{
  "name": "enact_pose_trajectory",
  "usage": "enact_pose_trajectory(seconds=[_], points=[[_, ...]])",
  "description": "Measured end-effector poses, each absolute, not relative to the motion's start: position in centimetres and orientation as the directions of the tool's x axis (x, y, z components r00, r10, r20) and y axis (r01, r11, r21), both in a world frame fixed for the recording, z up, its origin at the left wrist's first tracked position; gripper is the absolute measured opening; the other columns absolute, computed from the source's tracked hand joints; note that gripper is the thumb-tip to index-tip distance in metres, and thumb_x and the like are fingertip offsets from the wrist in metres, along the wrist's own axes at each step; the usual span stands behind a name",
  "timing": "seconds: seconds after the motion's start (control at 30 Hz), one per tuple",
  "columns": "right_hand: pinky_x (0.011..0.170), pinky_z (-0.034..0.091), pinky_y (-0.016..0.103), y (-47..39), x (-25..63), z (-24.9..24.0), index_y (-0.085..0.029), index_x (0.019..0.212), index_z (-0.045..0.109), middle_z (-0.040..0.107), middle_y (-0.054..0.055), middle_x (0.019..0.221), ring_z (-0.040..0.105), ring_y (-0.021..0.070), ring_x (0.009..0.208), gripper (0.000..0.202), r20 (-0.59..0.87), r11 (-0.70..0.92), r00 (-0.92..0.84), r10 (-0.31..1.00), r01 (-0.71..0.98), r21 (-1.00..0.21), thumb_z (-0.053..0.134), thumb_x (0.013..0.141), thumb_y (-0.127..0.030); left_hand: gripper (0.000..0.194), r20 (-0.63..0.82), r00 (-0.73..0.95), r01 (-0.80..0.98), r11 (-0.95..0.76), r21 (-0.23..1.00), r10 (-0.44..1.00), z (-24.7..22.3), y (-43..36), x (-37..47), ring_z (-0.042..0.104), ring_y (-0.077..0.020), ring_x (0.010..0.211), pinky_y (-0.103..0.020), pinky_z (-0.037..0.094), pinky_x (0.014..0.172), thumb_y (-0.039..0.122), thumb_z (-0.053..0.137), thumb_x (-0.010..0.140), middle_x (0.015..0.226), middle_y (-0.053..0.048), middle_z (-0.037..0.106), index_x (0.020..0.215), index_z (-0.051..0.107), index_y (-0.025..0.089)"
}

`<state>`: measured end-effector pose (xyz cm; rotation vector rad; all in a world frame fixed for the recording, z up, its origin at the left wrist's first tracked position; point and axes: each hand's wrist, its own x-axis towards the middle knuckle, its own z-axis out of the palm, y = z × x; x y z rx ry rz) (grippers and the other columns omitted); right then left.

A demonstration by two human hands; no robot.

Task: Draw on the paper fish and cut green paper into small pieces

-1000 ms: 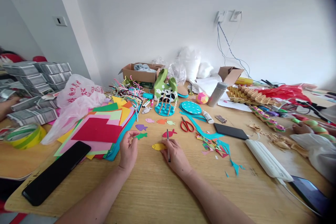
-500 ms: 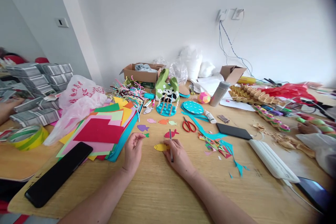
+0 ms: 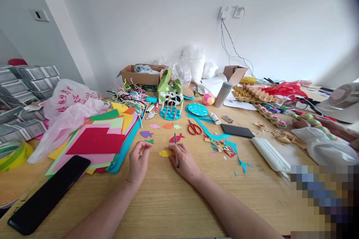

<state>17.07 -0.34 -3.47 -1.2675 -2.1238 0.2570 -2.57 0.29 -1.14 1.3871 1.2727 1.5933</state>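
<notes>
My right hand (image 3: 183, 160) holds a pen (image 3: 176, 151), and its fingertips touch the tail end of a yellow paper fish (image 3: 165, 153) on the table. Beside a green paper fish (image 3: 150, 141), my left hand (image 3: 139, 160) has its thumb and fingertips pressed together; anything between them is too small to make out. Beyond the hands lie a red fish (image 3: 176, 138), a purple fish (image 3: 146, 134), a pink fish (image 3: 155, 126), an orange fish (image 3: 168, 126) and a pale green fish (image 3: 178, 127).
Colored sheets (image 3: 92, 141) and a black phone (image 3: 50, 192) lie at left. Red scissors (image 3: 194, 128), paper scraps (image 3: 221, 146), a black slab (image 3: 237, 130) and a white power strip (image 3: 270, 155) are at right. Another person's hand (image 3: 301, 122) is at far right.
The view has turned to the right, so the table items sit further left. Another person's arm and a white roll-like object now show at far right. My hands keep nearly the same pose.
</notes>
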Motion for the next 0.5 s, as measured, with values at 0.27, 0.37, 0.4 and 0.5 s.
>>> enact_pose_trajectory(seconds=[0.27,0.37,0.4,0.5], points=[[0.082,0.051,0.037,-0.6,17.0,-3.41,-0.02,0.115,0.053,0.065,0.008,0.095,0.06,0.0233,0.09,0.041,0.418,0.473,-0.26,0.871,0.674,-0.568,0.056,0.078,-0.003,0.011,0.321,-0.201,0.105,-0.305,0.946,0.926,-1.23,0.25,-2.53,0.065,-0.0187,0.077,-0.033,0.053,0.075,0.027,0.057,0.076,0.078,-0.003,0.067,0.078,0.063,0.018],[0.079,0.05,0.035,-0.59,16.88,-3.71,-0.018,0.115,0.053,0.064,0.007,0.09,0.061,0.0213,0.085,0.04,0.424,0.474,-0.257,0.869,0.68,-0.56,0.052,0.078,-0.001,0.011,0.311,-0.191,0.097,-0.297,0.95,0.931,-1.33,0.27,-2.57,0.065,-0.0189,0.078,-0.032,0.053,0.075,0.027,0.057,0.075,0.079,-0.003,0.067,0.078,0.063,0.018],[0.079,0.05,0.034,-0.59,16.87,-3.74,-0.017,0.115,0.053,0.063,0.007,0.09,0.06,0.021,0.084,0.04,0.427,0.478,-0.26,0.866,0.682,-0.553,0.052,0.079,0.0,0.011,0.307,-0.188,0.095,-0.293,0.951,0.933,-1.36,0.29,-2.59,0.065,-0.019,0.078,-0.032,0.053,0.076,0.027,0.057,0.075,0.079,-0.003,0.067,0.078,0.063,0.018],[0.082,0.049,0.034,-0.69,16.94,-3.56,-0.017,0.116,0.053,0.065,0.008,0.095,0.06,0.0212,0.089,0.039,0.437,0.498,-0.278,0.855,0.677,-0.543,0.052,0.08,-0.002,0.011,0.297,-0.19,0.081,-0.287,0.955,0.936,-1.43,0.45,-2.7,0.064,-0.019,0.078,-0.032,0.052,0.076,0.026,0.057,0.073,0.079,-0.003,0.067,0.078,0.063,0.018]])
